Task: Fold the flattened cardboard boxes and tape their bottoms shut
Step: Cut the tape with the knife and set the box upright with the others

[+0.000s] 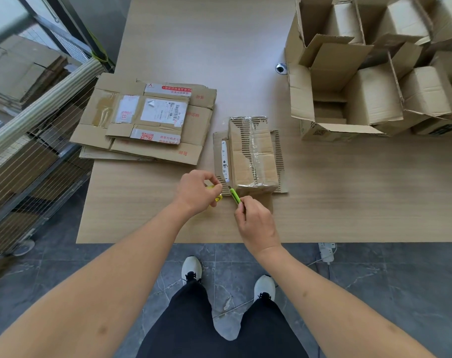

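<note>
From the head camera, we take the small box (250, 153) as our landmark: it stands bottom-up near the front of the table (349, 189), with clear tape running along its middle seam and its torn side flaps splayed out on the tabletop.

Just in front of the box's near left corner, our right hand (255, 223) has its fingers curled round a green cutter (235, 195), whose tip points up at that corner. Beside it, our left hand (197, 191) pinches something yellow (217, 197), most likely the tape roll, though the fingers hide most of it. The tape strand itself is too thin for us to see.

To the left of the box and a little behind it lies the pile of flat boxes (144, 122) waiting to be folded. Well to its right and behind stand the finished boxes (374, 73), open tops up.

We judge this to be the cut at the end of the taping. The risk lies in how close the two hands are: a slip of the blade toward the left fingers would nick them. A slack strand could also tear raggedly or fold back on itself. If the box is tugged, the fresh tape may lift off the seam.
</note>
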`<state>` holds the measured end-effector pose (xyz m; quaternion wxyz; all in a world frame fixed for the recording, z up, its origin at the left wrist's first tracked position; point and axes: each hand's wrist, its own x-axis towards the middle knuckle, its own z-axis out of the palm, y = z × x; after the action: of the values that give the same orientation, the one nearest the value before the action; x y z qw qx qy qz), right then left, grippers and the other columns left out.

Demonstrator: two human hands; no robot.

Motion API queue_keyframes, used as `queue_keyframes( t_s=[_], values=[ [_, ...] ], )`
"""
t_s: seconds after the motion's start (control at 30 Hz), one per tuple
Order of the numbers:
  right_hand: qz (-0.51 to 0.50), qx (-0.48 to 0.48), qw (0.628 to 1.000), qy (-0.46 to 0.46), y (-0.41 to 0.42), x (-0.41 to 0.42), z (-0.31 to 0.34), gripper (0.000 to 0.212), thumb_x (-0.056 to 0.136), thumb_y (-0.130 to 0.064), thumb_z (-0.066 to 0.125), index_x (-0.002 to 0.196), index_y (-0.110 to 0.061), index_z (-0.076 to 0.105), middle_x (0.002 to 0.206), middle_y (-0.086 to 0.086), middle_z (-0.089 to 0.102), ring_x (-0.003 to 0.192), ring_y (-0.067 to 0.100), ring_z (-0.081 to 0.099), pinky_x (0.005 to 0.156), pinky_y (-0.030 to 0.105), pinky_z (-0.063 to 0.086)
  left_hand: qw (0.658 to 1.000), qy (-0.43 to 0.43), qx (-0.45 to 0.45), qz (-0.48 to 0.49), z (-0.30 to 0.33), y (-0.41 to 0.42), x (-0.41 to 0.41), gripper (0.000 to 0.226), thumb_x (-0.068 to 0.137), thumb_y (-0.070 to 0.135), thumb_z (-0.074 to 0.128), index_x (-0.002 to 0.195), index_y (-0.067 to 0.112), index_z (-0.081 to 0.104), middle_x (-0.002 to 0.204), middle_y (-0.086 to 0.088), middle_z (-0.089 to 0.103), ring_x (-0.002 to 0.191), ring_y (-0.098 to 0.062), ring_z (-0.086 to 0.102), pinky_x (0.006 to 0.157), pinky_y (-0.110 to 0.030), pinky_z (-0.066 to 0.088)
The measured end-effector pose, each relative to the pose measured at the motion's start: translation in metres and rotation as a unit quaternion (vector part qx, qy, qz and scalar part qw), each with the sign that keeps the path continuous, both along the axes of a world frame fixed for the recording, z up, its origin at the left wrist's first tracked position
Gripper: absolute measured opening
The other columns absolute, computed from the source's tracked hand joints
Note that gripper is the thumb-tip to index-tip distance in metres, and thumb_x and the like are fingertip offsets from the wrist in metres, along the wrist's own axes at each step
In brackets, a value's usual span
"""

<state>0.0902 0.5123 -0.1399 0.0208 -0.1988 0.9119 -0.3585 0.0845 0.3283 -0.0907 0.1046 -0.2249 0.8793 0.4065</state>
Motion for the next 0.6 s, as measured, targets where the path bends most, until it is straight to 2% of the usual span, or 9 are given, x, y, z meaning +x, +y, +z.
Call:
queue_keyframes(
  t_s=[0.07, 0.17, 0.33, 0.47, 0.53, 0.6],
  values=[
    [0.003, 0.013, 1.0, 0.008, -0.0009, 0.0012, -0.001, 0.033, 0.102, -0.028, 0.036, 0.09, -0.007, 0.059, 0.073, 0.003, 0.055, 0.061, 0.023, 0.053, 0.05, 0.04, 0.044, 1.0, 0.0, -0.003, -0.001, -0.0005, -0.0001, -0.0005, 0.011, 0.093, 0.03, 0.07, 0.082, 0.026, 0.07, 0.056, 0.007, 0.071, 0.055, -0.008, 0.068, 0.063, -0.028, 0.057],
    [0.007, 0.025, 1.0, 0.009, -0.0008, 0.0009, -0.0024, 0.025, 0.103, -0.021, 0.043, 0.09, -0.007, 0.06, 0.074, 0.004, 0.055, 0.061, 0.025, 0.053, 0.049, 0.039, 0.042, 1.0, 0.0, -0.007, -0.003, -0.0012, 0.0005, -0.0008, 0.012, 0.093, 0.031, 0.069, 0.082, 0.027, 0.07, 0.056, 0.008, 0.071, 0.051, -0.002, 0.063, 0.066, -0.033, 0.06],
    [0.009, 0.014, 1.0, 0.021, -0.0015, 0.0001, 0.0011, 0.033, 0.104, -0.026, 0.036, 0.09, -0.007, 0.059, 0.074, 0.003, 0.054, 0.059, 0.024, 0.052, 0.048, 0.034, 0.038, 1.0, -0.005, 0.001, -0.003, -0.0007, 0.0008, -0.0032, 0.011, 0.093, 0.031, 0.07, 0.082, 0.027, 0.07, 0.056, 0.006, 0.071, 0.054, -0.009, 0.068, 0.065, -0.038, 0.063],
    [0.006, 0.043, 0.999, 0.032, -0.004, -0.0016, 0.0027, 0.015, 0.1, -0.009, 0.056, 0.086, -0.006, 0.059, 0.071, 0.006, 0.055, 0.055, 0.026, 0.053, 0.045, 0.03, 0.034, 1.0, 0.002, -0.009, -0.009, -0.0004, 0.0043, -0.004, 0.012, 0.094, 0.031, 0.071, 0.083, 0.028, 0.07, 0.056, 0.007, 0.071, 0.052, -0.006, 0.067, 0.065, -0.038, 0.063],
    [0.023, 0.072, 0.996, 0.048, -0.0054, -0.0022, 0.0012, 0.014, 0.095, -0.001, 0.064, 0.082, -0.005, 0.059, 0.067, 0.007, 0.054, 0.05, 0.026, 0.052, 0.041, 0.028, 0.032, 1.0, 0.003, -0.016, -0.016, -0.0016, 0.0062, -0.0041, 0.013, 0.095, 0.031, 0.071, 0.083, 0.028, 0.07, 0.056, 0.008, 0.071, 0.052, -0.003, 0.067, 0.066, -0.037, 0.063],
    [0.024, 0.092, 0.995, 0.031, -0.005, -0.0023, -0.0002, 0.017, 0.097, -0.004, 0.064, 0.081, -0.006, 0.058, 0.067, 0.008, 0.053, 0.048, 0.028, 0.051, 0.042, 0.029, 0.029, 1.0, 0.003, -0.016, -0.016, -0.0036, 0.0067, -0.004, 0.013, 0.094, 0.031, 0.072, 0.081, 0.029, 0.07, 0.056, 0.008, 0.071, 0.053, -0.003, 0.068, 0.067, -0.039, 0.063]
  ],
)
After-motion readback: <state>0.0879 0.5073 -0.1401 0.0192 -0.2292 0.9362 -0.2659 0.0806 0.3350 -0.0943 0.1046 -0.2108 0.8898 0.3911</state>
